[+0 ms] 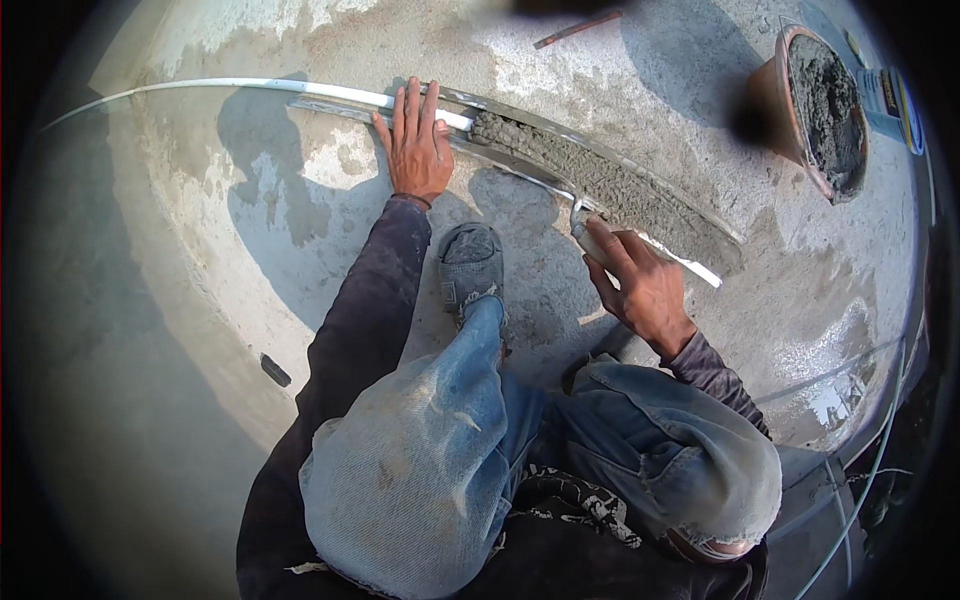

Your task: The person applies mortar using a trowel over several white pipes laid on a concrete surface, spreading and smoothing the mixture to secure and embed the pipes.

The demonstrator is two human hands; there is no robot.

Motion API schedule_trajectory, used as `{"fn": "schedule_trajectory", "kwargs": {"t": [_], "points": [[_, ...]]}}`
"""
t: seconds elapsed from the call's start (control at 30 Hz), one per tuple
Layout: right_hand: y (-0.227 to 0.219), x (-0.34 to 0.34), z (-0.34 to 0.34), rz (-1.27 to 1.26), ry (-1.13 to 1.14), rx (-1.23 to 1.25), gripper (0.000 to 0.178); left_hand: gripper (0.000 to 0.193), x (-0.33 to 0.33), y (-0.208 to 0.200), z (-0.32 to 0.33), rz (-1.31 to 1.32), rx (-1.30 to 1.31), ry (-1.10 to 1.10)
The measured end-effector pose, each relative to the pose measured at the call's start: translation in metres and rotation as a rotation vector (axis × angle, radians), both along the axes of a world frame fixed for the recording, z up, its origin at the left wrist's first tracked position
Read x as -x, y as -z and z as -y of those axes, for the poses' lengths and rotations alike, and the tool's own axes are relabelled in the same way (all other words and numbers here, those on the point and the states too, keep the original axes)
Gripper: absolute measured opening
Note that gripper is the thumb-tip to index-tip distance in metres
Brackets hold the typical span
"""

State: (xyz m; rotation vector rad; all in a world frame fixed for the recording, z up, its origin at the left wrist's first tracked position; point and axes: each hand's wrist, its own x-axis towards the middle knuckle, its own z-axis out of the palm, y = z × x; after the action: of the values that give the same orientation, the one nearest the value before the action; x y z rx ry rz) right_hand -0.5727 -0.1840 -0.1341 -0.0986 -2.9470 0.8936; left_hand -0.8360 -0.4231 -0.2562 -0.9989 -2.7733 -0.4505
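Note:
My left hand (418, 158) lies with fingers stretched out across a white pipe (250, 84) and the thin strip beside it, close to the pipe's end. From that end, a band of wet grey mortar (625, 190) curves to the right between a far edge strip (690, 205) and a near one. My right hand (645, 295) is closed around the handle of a trowel (583, 222). Its narrow blade lies along the near side of the mortar, partly hard to tell from the strip. A white strip end (705, 273) pokes out beyond my right hand.
A brown bucket (778, 100) of mortar stands at the far right, beside a blue and white tub (888, 105). A reddish stick (578, 30) lies at the far side. One slippered foot (472, 265) is near the strip. A dark piece (275, 370) lies left; a thin hose (872, 470) runs right.

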Motion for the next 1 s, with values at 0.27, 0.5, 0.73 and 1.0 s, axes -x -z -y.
{"fn": "schedule_trajectory", "kwargs": {"t": [0.27,0.5,0.73,1.0], "points": [[0.000,0.015,-0.009,-0.013,0.099,-0.008,0.049,0.054,-0.001,-0.002,-0.002,-0.011,0.004,-0.012],[0.002,0.015,-0.006,-0.030,0.070,-0.048,0.049,0.053,-0.001,-0.002,-0.001,0.014,0.001,-0.010],[0.009,0.014,-0.007,-0.041,0.066,-0.131,0.046,0.053,0.000,-0.002,-0.001,0.023,0.010,-0.008],[0.013,0.013,-0.006,-0.029,0.086,-0.185,0.052,0.053,0.000,-0.002,-0.002,0.000,0.009,-0.016]]}}
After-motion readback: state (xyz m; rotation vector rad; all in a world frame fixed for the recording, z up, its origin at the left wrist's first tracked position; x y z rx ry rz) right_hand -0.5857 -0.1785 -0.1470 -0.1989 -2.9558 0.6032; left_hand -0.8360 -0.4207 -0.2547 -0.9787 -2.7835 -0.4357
